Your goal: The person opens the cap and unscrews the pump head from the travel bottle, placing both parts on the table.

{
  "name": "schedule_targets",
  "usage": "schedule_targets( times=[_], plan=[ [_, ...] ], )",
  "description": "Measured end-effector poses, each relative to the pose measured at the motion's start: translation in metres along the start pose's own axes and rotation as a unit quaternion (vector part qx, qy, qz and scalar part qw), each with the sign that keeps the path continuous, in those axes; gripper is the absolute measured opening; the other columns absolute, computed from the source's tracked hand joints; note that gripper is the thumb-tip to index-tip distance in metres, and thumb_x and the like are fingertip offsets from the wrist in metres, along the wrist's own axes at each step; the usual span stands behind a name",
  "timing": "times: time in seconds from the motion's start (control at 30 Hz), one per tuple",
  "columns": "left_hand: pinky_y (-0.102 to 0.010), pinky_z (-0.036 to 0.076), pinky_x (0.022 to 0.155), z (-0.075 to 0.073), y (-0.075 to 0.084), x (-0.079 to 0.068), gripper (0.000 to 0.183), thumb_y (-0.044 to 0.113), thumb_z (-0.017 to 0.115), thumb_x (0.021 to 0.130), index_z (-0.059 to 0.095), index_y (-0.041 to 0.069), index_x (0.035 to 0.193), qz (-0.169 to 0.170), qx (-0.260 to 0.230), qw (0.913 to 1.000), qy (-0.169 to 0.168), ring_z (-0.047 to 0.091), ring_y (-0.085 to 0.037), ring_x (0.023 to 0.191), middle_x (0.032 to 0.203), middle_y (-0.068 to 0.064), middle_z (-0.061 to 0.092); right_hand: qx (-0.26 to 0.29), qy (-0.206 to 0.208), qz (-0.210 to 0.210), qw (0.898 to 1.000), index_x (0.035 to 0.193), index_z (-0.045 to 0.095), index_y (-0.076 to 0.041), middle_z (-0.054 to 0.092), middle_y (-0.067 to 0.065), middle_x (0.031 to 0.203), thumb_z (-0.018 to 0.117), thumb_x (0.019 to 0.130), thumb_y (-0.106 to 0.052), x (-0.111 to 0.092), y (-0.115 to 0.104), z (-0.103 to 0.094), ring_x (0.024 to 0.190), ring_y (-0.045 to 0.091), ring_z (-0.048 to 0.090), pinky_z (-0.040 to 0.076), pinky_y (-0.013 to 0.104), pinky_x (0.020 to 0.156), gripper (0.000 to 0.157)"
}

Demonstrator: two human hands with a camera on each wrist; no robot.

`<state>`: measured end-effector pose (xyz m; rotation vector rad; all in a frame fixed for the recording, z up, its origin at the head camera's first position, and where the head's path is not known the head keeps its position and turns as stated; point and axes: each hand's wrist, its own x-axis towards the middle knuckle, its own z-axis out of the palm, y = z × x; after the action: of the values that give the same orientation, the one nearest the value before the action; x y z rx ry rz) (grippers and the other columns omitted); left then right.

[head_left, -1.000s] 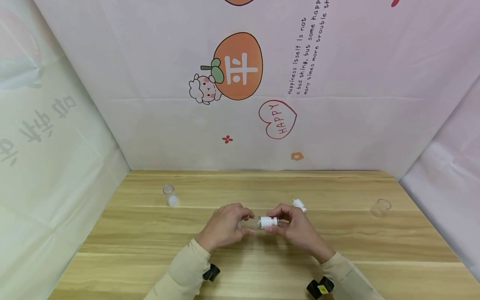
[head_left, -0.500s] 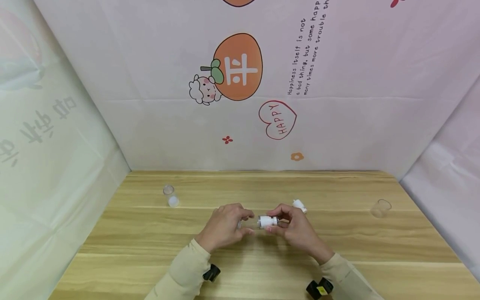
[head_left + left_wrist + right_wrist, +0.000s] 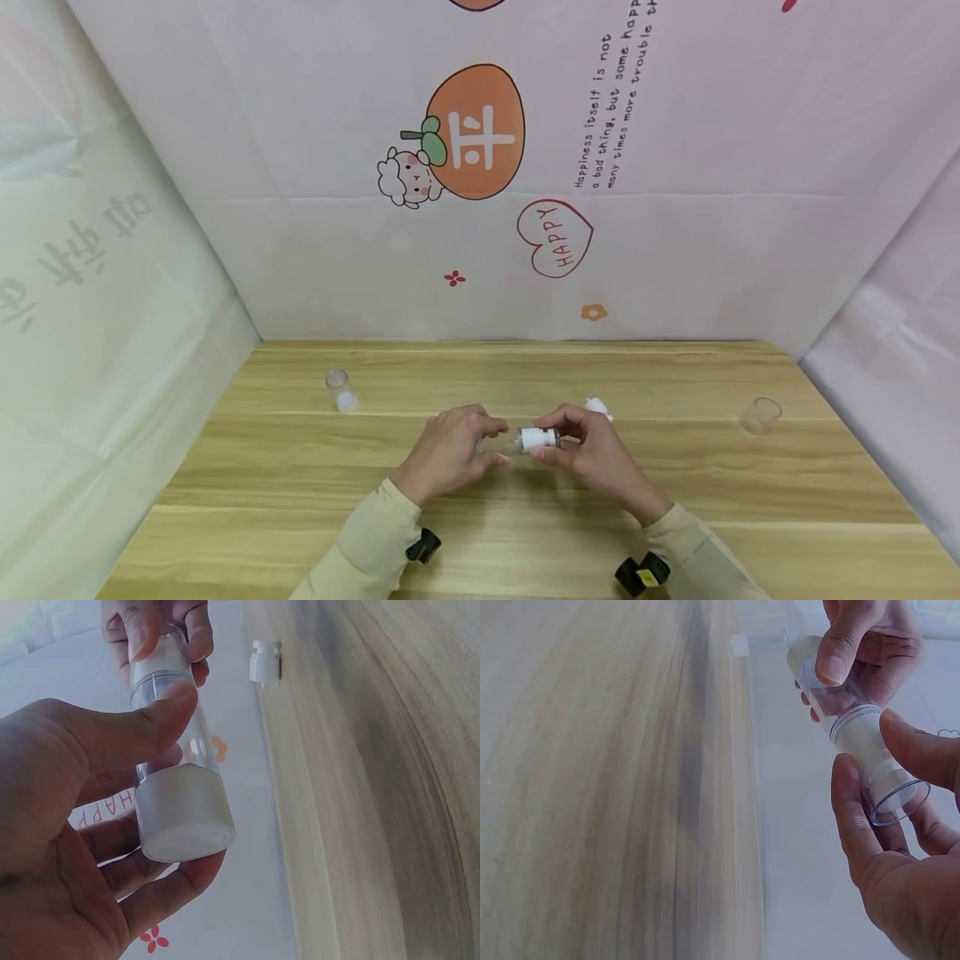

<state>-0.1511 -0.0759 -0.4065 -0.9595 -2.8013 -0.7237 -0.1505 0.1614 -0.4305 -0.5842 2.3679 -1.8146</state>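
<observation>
My left hand (image 3: 450, 450) grips a small clear pump bottle (image 3: 196, 739) with a white base (image 3: 184, 814), thumb on one side and fingers curled round the other. In the head view the bottle lies sideways, its base toward the left palm. At its right end, fingers and thumb of my right hand (image 3: 603, 462) pinch the white pump top (image 3: 534, 439). The right wrist view shows a clear rim (image 3: 881, 819) at the pump's outer end. White pump and clear body are in line, meeting at a clear collar (image 3: 853, 716).
A second white pump top (image 3: 597, 407) lies on the wooden table (image 3: 480, 542) just beyond my right hand. Another clear bottle (image 3: 341, 392) with a white bottom is at the far left. Toward the right lies a clear cap (image 3: 761, 417). A printed cloth wall (image 3: 337, 275) stands behind the table.
The white pump top and my right hand have shifted very slightly up and to the right in the head view. Both hands keep their grip.
</observation>
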Motion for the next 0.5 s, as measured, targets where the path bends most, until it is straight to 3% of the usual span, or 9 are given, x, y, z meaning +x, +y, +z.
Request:
schedule_targets(
  times=[0.5],
  plan=[
    [-0.024, 0.048, 0.064, -0.0069, 0.0005, -0.0007, 0.037, 0.027, 0.086, 0.082, 0.078, 0.010, 0.114, 0.007, -0.013, 0.9998, -0.011, 0.062, -0.012, 0.075, 0.100, -0.002, 0.073, 0.026, 0.005, 0.012, 1.000, 0.105, 0.071, 0.001, 0.068, 0.020, 0.112, 0.082, 0.084, -0.001, -0.0036, -0.0036, 0.0005, 0.094, 0.030, 0.069, 0.060, 0.034, 0.074, 0.024]
  ],
)
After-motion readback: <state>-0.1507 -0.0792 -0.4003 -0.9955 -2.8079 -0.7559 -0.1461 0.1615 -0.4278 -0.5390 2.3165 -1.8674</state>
